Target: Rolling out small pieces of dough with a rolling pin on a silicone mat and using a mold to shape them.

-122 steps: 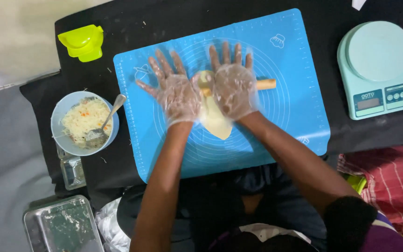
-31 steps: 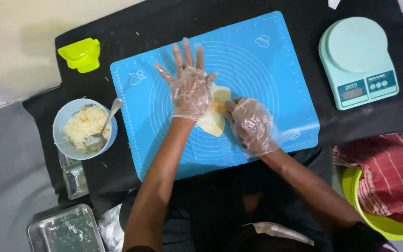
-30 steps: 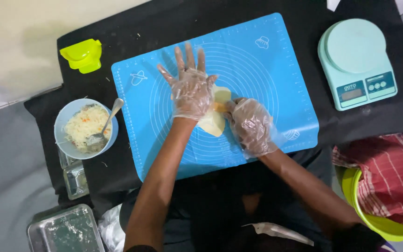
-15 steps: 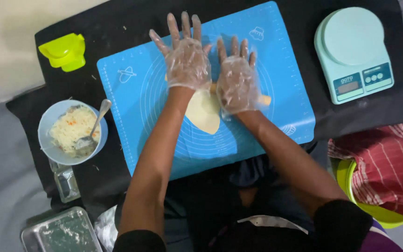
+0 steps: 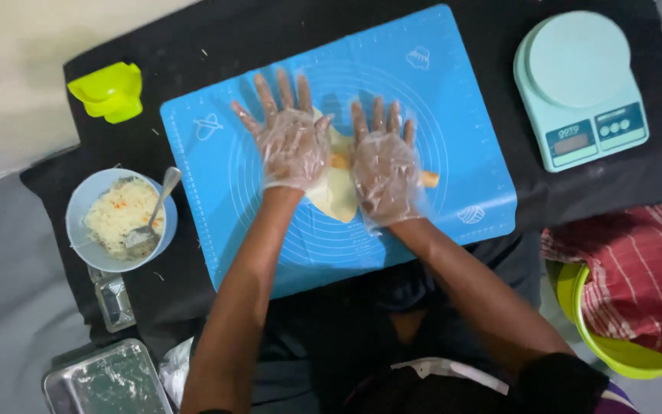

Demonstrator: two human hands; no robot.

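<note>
Both gloved hands, the left hand and the right hand, lie flat with fingers spread, pressing a thin wooden rolling stick over pale flat dough in the middle of the blue silicone mat. The dough looks partly rolled; the filling in the light blue bowl, left of the mat, is not on it yet.

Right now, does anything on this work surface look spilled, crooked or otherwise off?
Little stands out. The blue mat lies askew on the black cloth, and pale crumbs dot the cloth near the filling bowl. Both gloved hands, left hand and right hand, press flat on the rolling pin over the dough.
</note>
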